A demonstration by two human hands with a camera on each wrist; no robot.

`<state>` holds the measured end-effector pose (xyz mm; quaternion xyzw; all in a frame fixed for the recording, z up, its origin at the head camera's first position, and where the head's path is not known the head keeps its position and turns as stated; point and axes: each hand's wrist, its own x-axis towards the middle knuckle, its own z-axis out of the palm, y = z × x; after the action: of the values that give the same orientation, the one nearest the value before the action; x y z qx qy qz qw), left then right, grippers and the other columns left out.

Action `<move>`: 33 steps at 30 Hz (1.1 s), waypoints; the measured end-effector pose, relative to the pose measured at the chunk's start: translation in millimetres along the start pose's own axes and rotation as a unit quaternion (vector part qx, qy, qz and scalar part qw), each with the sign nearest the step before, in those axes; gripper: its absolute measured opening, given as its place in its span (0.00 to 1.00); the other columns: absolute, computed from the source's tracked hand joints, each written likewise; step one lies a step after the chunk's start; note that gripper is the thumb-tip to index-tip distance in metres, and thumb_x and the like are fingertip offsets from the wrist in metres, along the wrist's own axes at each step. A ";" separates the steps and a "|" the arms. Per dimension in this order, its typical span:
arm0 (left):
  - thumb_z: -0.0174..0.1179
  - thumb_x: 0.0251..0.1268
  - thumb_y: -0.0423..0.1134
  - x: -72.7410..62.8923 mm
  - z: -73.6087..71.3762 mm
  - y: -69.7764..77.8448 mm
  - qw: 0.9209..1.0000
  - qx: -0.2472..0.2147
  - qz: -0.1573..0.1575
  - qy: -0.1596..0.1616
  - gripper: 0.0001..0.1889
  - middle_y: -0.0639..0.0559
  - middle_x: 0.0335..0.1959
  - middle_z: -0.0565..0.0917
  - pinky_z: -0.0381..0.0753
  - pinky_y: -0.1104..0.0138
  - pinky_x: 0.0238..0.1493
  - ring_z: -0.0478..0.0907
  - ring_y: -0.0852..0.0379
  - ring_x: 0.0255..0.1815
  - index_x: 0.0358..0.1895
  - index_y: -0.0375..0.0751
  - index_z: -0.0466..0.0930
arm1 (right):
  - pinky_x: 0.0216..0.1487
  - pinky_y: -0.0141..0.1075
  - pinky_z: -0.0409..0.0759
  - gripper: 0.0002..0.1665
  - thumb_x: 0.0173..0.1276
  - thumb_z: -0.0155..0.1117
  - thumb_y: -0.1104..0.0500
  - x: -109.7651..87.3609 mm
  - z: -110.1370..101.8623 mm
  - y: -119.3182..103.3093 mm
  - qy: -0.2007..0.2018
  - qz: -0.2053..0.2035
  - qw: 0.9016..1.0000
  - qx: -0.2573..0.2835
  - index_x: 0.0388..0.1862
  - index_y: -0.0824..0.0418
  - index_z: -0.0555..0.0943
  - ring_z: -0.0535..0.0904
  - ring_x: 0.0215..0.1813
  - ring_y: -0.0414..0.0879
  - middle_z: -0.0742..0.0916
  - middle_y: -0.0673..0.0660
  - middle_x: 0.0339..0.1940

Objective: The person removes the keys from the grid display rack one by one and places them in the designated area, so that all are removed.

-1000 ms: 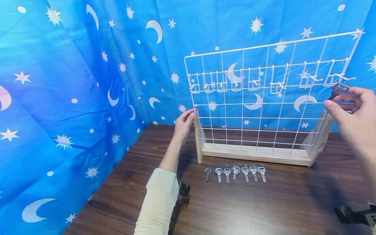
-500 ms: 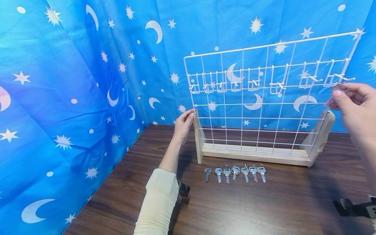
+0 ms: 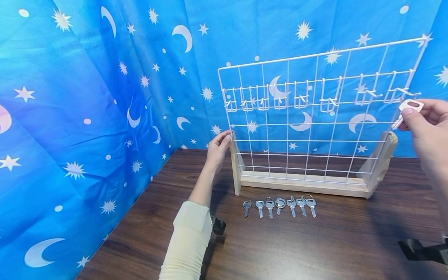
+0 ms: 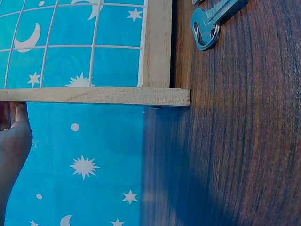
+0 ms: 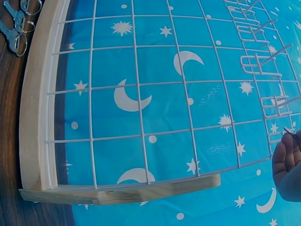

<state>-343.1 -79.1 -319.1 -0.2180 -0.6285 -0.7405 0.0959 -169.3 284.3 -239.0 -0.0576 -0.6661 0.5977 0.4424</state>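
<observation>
My right hand (image 3: 430,122) pinches a silver key (image 3: 405,105) by its bow between thumb and fingers, its blade slanting down to the left. The key is just below the tip of the rightmost white hook (image 3: 402,91). In the right wrist view only a sliver of the key (image 5: 290,132) shows above the fingers. At the other end, my left hand (image 3: 217,149) grips the top of the wooden left post (image 3: 236,171) of a white wire grid rack (image 3: 287,140). The left wrist view shows its fingers against the post's outer face (image 4: 94,95).
Several silver keys (image 3: 270,210), some with rings, lie in a row on the dark wooden table (image 3: 280,249) in front of the rack's base (image 3: 304,184). More white hooks (image 3: 330,103) line the grid, bare of keys. A blue star-and-moon cloth (image 3: 140,50) hangs behind and to the left.
The key in my right hand has turned, so its bow now shows bright and flat towards the head camera. That hand has shifted slightly right; the left hand stays at the post.
</observation>
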 end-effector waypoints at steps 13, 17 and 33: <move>0.49 0.69 0.30 -0.3 -1.9 -1.1 1.000 0.010 0.004 0.001 0.16 0.36 0.53 0.76 0.73 0.63 0.57 0.75 0.53 0.53 0.55 0.22 0.70 | 0.35 0.14 0.73 0.13 0.68 0.50 0.69 -3.8 -5.4 -1.3 0.003 -0.073 0.997 0.028 0.39 0.53 0.78 0.74 0.28 0.32 0.78 0.47 0.29; 0.49 0.69 0.30 0.3 -1.5 -1.9 1.000 0.008 0.002 0.001 0.16 0.36 0.53 0.76 0.73 0.63 0.57 0.74 0.53 0.53 0.55 0.23 0.71 | 0.38 0.14 0.72 0.12 0.69 0.49 0.68 -6.5 -8.1 -0.4 -0.007 -0.103 0.995 -0.010 0.43 0.55 0.78 0.73 0.30 0.32 0.78 0.45 0.30; 0.49 0.69 0.30 0.2 -1.0 -0.9 1.000 -0.001 -0.004 -0.002 0.16 0.35 0.54 0.76 0.73 0.64 0.57 0.74 0.51 0.54 0.56 0.23 0.70 | 0.29 0.14 0.74 0.19 0.65 0.53 0.73 -31.0 -11.6 9.3 -0.072 -0.047 0.996 0.016 0.34 0.48 0.80 0.77 0.23 0.28 0.82 0.39 0.23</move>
<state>-343.9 -79.8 -319.9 -0.2167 -0.6288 -0.7411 0.0917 -147.3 276.7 -264.2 0.0243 -0.6888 0.5892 0.4216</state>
